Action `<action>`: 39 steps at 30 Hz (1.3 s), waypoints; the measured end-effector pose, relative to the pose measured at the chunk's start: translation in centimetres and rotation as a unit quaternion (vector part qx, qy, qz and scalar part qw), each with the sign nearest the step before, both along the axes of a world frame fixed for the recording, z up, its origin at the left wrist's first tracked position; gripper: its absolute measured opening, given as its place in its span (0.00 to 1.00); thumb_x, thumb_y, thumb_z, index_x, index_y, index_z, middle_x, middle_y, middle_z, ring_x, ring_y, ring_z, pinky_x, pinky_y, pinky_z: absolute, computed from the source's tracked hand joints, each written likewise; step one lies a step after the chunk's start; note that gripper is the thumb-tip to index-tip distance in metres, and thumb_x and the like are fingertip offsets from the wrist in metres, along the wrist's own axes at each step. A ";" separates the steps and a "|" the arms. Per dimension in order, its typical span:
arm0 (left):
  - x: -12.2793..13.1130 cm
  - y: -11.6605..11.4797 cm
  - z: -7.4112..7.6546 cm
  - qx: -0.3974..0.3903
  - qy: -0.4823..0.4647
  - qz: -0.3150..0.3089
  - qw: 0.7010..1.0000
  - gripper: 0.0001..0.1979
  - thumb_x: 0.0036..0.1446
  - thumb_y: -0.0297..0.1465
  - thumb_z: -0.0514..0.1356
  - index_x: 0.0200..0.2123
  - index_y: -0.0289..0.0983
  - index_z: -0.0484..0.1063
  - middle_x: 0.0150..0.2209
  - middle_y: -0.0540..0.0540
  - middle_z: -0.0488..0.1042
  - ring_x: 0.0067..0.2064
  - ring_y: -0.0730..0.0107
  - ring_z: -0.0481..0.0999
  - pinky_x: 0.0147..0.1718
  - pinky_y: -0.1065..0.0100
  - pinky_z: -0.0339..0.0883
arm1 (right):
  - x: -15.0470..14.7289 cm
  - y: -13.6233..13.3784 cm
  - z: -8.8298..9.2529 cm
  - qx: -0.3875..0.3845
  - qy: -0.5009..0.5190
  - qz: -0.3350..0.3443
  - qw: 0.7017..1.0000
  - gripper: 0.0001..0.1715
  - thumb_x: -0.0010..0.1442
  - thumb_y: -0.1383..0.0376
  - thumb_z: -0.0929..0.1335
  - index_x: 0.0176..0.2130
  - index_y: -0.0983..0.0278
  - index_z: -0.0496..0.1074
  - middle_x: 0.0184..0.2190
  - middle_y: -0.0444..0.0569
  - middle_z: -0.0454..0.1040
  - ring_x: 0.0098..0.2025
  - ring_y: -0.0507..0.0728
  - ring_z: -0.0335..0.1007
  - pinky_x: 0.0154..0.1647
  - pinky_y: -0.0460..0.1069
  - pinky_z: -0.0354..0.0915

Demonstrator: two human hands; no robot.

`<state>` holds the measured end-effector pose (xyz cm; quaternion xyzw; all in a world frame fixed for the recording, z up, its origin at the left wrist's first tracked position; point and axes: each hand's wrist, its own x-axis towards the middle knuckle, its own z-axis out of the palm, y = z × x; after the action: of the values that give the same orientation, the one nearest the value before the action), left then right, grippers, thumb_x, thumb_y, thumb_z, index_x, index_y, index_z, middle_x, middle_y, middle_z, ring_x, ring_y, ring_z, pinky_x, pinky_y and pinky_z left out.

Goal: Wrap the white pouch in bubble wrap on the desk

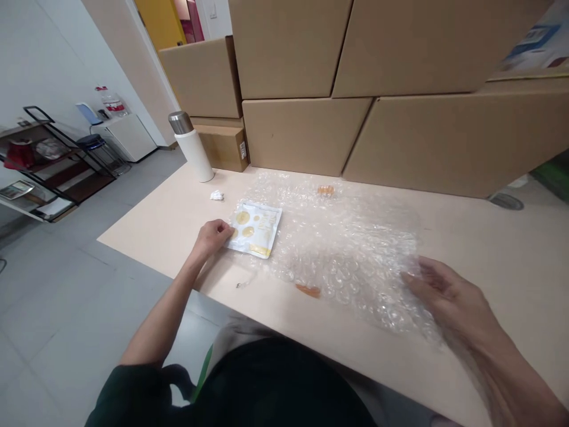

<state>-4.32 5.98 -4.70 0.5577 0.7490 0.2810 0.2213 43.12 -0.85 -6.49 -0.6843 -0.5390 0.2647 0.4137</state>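
Observation:
A flat white packet with yellow round prints lies on the left end of a bubble wrap sheet. My left hand pinches the packet's left edge between thumb and fingers. At the other end, my right hand grips the right side of the bubble wrap, thumb over the sheet; part of the wrap trails along the forearm. Orange tape shows at the sheet's near edge, and another orange piece sits toward its far edge.
A white bottle with a steel cap stands at the table's far left, with a crumpled white scrap near it. Stacked cardboard boxes wall off the back. A tiny object lies near the front edge.

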 end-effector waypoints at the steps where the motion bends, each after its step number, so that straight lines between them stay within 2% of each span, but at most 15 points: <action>1: -0.2 0.2 -0.1 -0.007 0.006 -0.003 1.000 0.11 0.48 0.41 0.62 0.25 0.39 0.72 0.23 0.51 0.71 0.26 0.69 0.68 0.26 0.69 0.56 | -0.2 -0.2 0.9 0.009 -0.030 -0.017 0.999 0.29 0.48 0.40 0.71 0.47 0.49 0.74 0.42 0.56 0.74 0.41 0.72 0.74 0.37 0.67 0.71; 5: -0.4 0.5 -0.2 -0.014 0.047 -0.005 0.999 0.10 0.50 0.40 0.62 0.25 0.39 0.73 0.28 0.47 0.73 0.33 0.63 0.72 0.32 0.66 0.60 | -2.9 -0.9 5.7 0.112 -0.140 -0.030 0.983 0.28 0.60 0.40 0.64 0.58 0.38 0.66 0.62 0.49 0.64 0.60 0.77 0.63 0.40 0.69 0.70; 9: -0.1 0.4 0.1 -0.001 0.087 0.009 0.996 0.09 0.51 0.39 0.63 0.28 0.39 0.75 0.37 0.42 0.72 0.47 0.53 0.72 0.43 0.62 0.62 | -9.7 0.4 8.1 0.160 -0.119 0.201 0.959 0.22 0.65 0.48 0.64 0.55 0.50 0.72 0.54 0.52 0.74 0.58 0.70 0.67 0.55 0.70 0.66; 12: -0.1 0.4 0.3 -0.001 0.087 0.014 0.996 0.11 0.52 0.39 0.63 0.35 0.39 0.75 0.39 0.41 0.74 0.46 0.54 0.73 0.43 0.62 0.63 | -16.2 2.4 7.2 0.105 -0.159 0.405 0.894 0.25 0.69 0.54 0.61 0.60 0.62 0.69 0.60 0.57 0.71 0.62 0.68 0.63 0.63 0.67 0.59; 13: -0.1 0.5 0.3 -0.001 0.083 0.019 0.996 0.13 0.52 0.39 0.63 0.39 0.38 0.74 0.40 0.41 0.74 0.45 0.55 0.74 0.42 0.62 0.63 | -18.2 3.0 6.7 0.095 -0.187 0.441 0.873 0.26 0.70 0.56 0.60 0.61 0.66 0.67 0.63 0.60 0.68 0.64 0.68 0.60 0.64 0.66 0.57; 16: -0.2 0.9 0.3 -0.004 0.065 0.039 0.997 0.22 0.50 0.41 0.65 0.47 0.37 0.72 0.37 0.41 0.76 0.41 0.55 0.76 0.40 0.63 0.64 | -22.9 4.4 4.9 0.054 -0.272 0.481 0.831 0.28 0.70 0.59 0.61 0.64 0.70 0.63 0.66 0.65 0.61 0.66 0.70 0.56 0.63 0.65 0.57; 19: -0.3 1.1 0.7 -0.015 0.027 0.032 0.999 0.18 0.48 0.43 0.66 0.37 0.37 0.74 0.29 0.45 0.76 0.35 0.58 0.76 0.33 0.65 0.63 | -25.0 4.9 3.8 0.050 -0.329 0.471 0.817 0.29 0.70 0.57 0.61 0.65 0.67 0.62 0.65 0.64 0.62 0.64 0.71 0.58 0.60 0.65 0.57; 21: -0.2 0.8 1.4 -0.015 -0.005 0.009 1.000 0.17 0.49 0.45 0.64 0.30 0.37 0.72 0.25 0.47 0.74 0.30 0.62 0.74 0.30 0.67 0.62 | -25.2 4.8 3.5 0.052 -0.325 0.458 0.826 0.29 0.71 0.54 0.60 0.64 0.67 0.63 0.62 0.64 0.65 0.61 0.71 0.61 0.59 0.65 0.58; 24: 0.7 -0.6 3.0 0.012 -0.081 -0.042 0.996 0.21 0.52 0.50 0.62 0.29 0.37 0.71 0.25 0.50 0.72 0.27 0.69 0.71 0.27 0.70 0.61 | -24.3 4.5 3.9 0.043 -0.245 0.461 0.852 0.29 0.71 0.52 0.58 0.60 0.67 0.67 0.61 0.63 0.66 0.61 0.69 0.62 0.59 0.64 0.58; 27: 2.7 -2.4 5.2 0.050 -0.212 -0.123 0.968 0.26 0.56 0.56 0.59 0.34 0.36 0.72 0.30 0.48 0.74 0.29 0.70 0.71 0.28 0.70 0.63 | -22.7 4.1 4.6 0.022 -0.080 0.474 0.877 0.26 0.71 0.51 0.58 0.56 0.64 0.70 0.60 0.57 0.69 0.61 0.65 0.63 0.61 0.61 0.58; 29: 4.6 -3.4 6.4 0.048 -0.232 -0.164 0.958 0.32 0.59 0.60 0.53 0.41 0.35 0.75 0.37 0.43 0.77 0.36 0.64 0.75 0.34 0.67 0.68 | -21.5 3.8 4.8 -0.024 0.070 0.465 0.882 0.25 0.70 0.49 0.59 0.54 0.61 0.71 0.57 0.54 0.72 0.59 0.63 0.66 0.61 0.59 0.61; 32: 7.9 -4.2 7.1 0.052 -0.168 -0.249 0.952 0.34 0.63 0.59 0.46 0.48 0.38 0.76 0.50 0.40 0.76 0.50 0.55 0.75 0.47 0.60 0.69 | -19.5 3.5 4.7 -0.116 0.286 0.417 0.855 0.28 0.68 0.45 0.61 0.52 0.60 0.73 0.53 0.53 0.75 0.55 0.62 0.71 0.55 0.57 0.66; 34: 10.0 -4.1 6.7 0.072 -0.097 -0.310 0.943 0.30 0.67 0.54 0.45 0.51 0.41 0.76 0.53 0.42 0.74 0.57 0.53 0.71 0.56 0.57 0.63 | -18.1 3.2 4.4 -0.160 0.381 0.372 0.831 0.28 0.66 0.44 0.62 0.49 0.62 0.75 0.48 0.54 0.77 0.49 0.60 0.74 0.50 0.56 0.69; 37: 12.2 -3.7 5.2 0.078 0.011 -0.351 0.933 0.28 0.69 0.51 0.44 0.57 0.44 0.73 0.55 0.41 0.71 0.58 0.50 0.67 0.60 0.50 0.57 | -15.8 2.8 4.3 -0.185 0.437 0.306 0.826 0.25 0.64 0.48 0.66 0.47 0.65 0.77 0.43 0.55 0.79 0.41 0.59 0.75 0.46 0.55 0.71; 39: 13.2 -3.5 4.1 0.064 0.082 -0.355 0.929 0.29 0.69 0.51 0.43 0.60 0.46 0.71 0.56 0.39 0.68 0.56 0.48 0.67 0.57 0.47 0.59 | -14.0 2.6 4.3 -0.179 0.410 0.282 0.849 0.22 0.62 0.53 0.68 0.46 0.66 0.78 0.42 0.56 0.79 0.42 0.59 0.75 0.46 0.56 0.71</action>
<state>8.93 2.52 -0.62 0.8213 0.4980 0.1843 0.2086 29.08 1.80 -2.18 -0.3941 -0.4333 0.7187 0.3747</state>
